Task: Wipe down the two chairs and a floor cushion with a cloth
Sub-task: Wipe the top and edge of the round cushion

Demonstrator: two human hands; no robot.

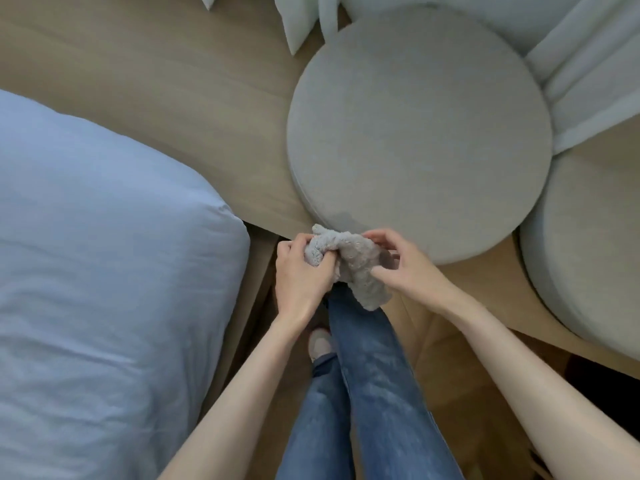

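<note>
Our left hand (301, 271) and right hand (401, 268) gripped the wadded cloth (360, 261); still wadded, it might wipe the twelve-o'clock seat (419, 133) patchily.

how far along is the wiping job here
A darker, damp-looking patch on the near edge of the round pale grey padded seat suggests wiping has barely begun there. In hand: the left hand and right hand hold the crumpled grey cloth bunched, off any surface. Left: most of that seat and the second round grey seat at right, which shows no marks.
</note>
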